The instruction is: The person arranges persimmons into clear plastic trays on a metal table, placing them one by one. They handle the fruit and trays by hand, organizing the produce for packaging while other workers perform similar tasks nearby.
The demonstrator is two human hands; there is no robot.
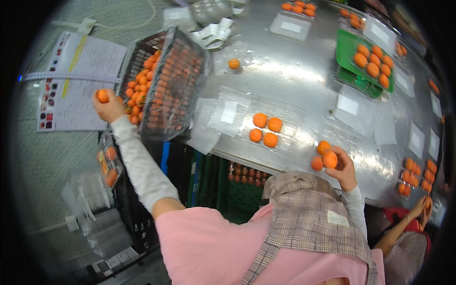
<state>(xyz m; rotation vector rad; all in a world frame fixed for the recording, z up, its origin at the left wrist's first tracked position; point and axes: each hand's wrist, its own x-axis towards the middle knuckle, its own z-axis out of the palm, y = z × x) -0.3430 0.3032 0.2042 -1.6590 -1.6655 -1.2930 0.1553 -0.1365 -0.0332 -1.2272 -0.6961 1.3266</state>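
My left hand (111,108) is raised at the left, just beyond the crate, its fingers around an orange fruit (103,96) that looks like a tomato or small persimmon. Beside it a dark plastic crate (173,82), partly wrapped in clear film, holds many such fruits. My right hand (342,169) is at the table's near edge, thumb and fingers on another orange fruit (330,159); two more touch or lie close to that one. Between the hands, several orange fruits (270,140) sit in a clear plastic tray (292,117) on the metal table (302,71).
Green trays (345,50) with a filled clear pack stand at the back right. More filled packs (409,174) lie at the right, near a co-worker's hands (422,210). A loose fruit (233,63) rests behind. Printed sheets (89,60) lie left; green crates (245,199) stand below the table.
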